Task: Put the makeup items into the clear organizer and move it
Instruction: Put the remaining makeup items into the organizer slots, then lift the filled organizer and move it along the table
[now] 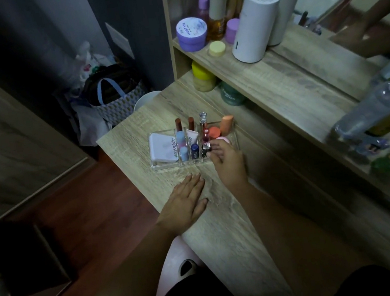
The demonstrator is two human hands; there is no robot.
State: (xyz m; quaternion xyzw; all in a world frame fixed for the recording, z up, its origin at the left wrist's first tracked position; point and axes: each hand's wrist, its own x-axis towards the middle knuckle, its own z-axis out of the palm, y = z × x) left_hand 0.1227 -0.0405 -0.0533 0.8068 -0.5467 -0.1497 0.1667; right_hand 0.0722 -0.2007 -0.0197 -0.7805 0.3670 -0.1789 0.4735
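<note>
The clear organizer [165, 165] stands on the wooden desk [217, 222]. A white compact [162, 148] fills its left bay. Several lipsticks and tubes stand upright in the middle slots, among them a blue tube [195, 151]. An orange sponge [226, 124] and an orange-capped item [213, 132] lie in the right bay. My right hand [227, 161] reaches over the organizer's front right corner, its fingertips pinching a small silver-and-black item [206, 149] at a front slot. My left hand [185, 203] lies flat and empty on the desk, just in front of the organizer.
A raised shelf [266, 72] behind carries a purple jar [192, 33], bottles and a white cylinder [255, 25]. A mirror [362, 21] stands at the right, with clear bottles [376, 105] nearby. Bags [114, 96] sit on the floor to the left.
</note>
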